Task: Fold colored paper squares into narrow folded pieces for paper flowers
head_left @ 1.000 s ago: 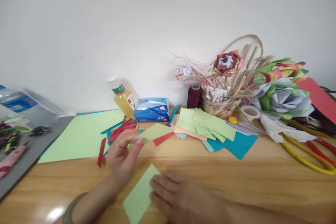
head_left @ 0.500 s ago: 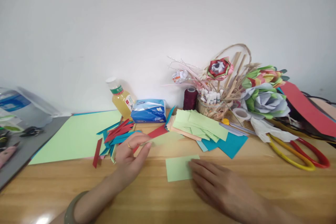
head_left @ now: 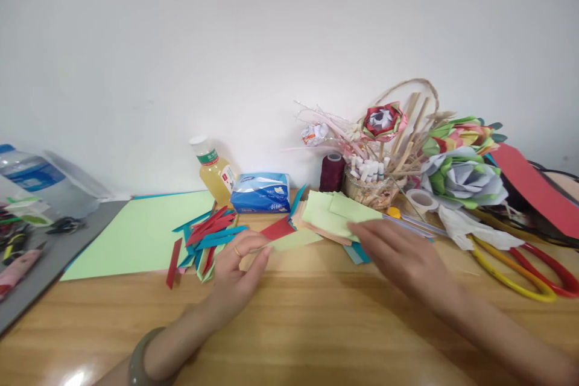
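Note:
My left hand (head_left: 241, 262), with a ring on one finger, is closed in a pinch on the end of a light green paper strip (head_left: 296, 240) that reaches to the right. My right hand (head_left: 398, 253) is at the pile of light green paper rectangles (head_left: 323, 211). Its fingers are pressed together on the near right corner of the top green paper rectangle (head_left: 355, 210); the thumb is hidden. Peach and blue sheets (head_left: 357, 252) stick out under the pile. Left of my left hand lie folded red and blue paper strips (head_left: 210, 229).
Behind stand a tissue pack (head_left: 261, 193), a drink bottle (head_left: 215, 175), a thread spool (head_left: 332, 173) and a basket (head_left: 373, 190) with paper flowers. Scissors (head_left: 520, 271) with red and yellow handles lie right. Large green sheets (head_left: 136, 235) and a water bottle (head_left: 40, 181) are left.
My right hand has moved up and away from me, from the table to the pile. The green rectangle no longer lies on the bare wood. My left hand keeps its pinch.

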The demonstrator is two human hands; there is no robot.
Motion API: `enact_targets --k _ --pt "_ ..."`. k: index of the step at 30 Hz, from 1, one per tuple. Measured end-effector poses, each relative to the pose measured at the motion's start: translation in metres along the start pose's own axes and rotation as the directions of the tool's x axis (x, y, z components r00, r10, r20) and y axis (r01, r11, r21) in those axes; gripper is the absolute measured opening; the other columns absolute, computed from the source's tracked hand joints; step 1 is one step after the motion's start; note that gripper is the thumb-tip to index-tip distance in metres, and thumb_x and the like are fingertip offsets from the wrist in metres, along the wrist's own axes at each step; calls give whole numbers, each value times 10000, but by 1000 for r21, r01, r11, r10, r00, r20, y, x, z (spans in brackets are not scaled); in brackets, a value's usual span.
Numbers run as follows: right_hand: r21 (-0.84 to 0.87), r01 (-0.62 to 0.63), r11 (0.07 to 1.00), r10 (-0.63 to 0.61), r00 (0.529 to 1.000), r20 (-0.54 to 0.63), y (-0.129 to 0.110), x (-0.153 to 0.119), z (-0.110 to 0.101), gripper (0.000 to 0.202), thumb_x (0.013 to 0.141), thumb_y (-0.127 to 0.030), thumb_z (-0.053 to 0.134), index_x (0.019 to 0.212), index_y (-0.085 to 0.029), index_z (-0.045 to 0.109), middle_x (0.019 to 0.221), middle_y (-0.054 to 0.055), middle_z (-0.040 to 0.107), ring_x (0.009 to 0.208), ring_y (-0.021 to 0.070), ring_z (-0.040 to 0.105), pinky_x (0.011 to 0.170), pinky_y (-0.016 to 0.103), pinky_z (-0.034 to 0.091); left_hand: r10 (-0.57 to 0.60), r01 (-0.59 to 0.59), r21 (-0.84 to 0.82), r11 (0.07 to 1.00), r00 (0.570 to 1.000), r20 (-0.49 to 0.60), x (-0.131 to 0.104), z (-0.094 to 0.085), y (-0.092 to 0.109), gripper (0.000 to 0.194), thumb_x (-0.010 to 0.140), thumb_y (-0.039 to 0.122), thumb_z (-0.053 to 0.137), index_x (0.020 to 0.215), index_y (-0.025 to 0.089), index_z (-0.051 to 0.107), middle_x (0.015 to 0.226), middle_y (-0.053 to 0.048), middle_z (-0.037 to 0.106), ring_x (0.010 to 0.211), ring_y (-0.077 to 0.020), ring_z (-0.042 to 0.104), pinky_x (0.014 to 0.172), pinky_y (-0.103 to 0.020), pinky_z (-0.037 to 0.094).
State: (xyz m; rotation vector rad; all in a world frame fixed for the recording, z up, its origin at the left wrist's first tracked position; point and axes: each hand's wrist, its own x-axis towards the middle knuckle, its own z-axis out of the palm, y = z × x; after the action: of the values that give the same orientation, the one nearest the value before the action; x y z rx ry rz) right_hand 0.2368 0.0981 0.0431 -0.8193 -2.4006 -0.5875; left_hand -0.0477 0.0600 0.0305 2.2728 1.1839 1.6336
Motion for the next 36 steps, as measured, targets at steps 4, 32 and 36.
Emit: enact_targets --k 4,32,36 --pt "-61 -9 998 8 1000 -6 34 7 14 270 925 -154 380 1022 -92 625 990 159 669 924 267 624 738 396 526 132 -136 18 991 980 152 1 4 3 134 838 97 539 913 191 598 803 -29 646 753 -151 597 688 -274 486" --pt "-406 -40 913 113 981 158 37 101 48 313 869 -66 334 1059 -112 578 980 174 576 850 265 475 626 352 373 218 -403 170 899 749 625 -22 25 0 183 895 104 432 947 141 603 937 -55 648 817 -175 580 728 -288 497" --pt "-354 -18 935 82 983 166 44 99 52 268 873 -140 422 1104 -138 557 1065 157 560 936 272 463 564 302 379 215 -404 179 897 753 622 -23 25 -1 182 898 103 434 958 145 601 948 -46 652 820 -174 579 712 -283 498"
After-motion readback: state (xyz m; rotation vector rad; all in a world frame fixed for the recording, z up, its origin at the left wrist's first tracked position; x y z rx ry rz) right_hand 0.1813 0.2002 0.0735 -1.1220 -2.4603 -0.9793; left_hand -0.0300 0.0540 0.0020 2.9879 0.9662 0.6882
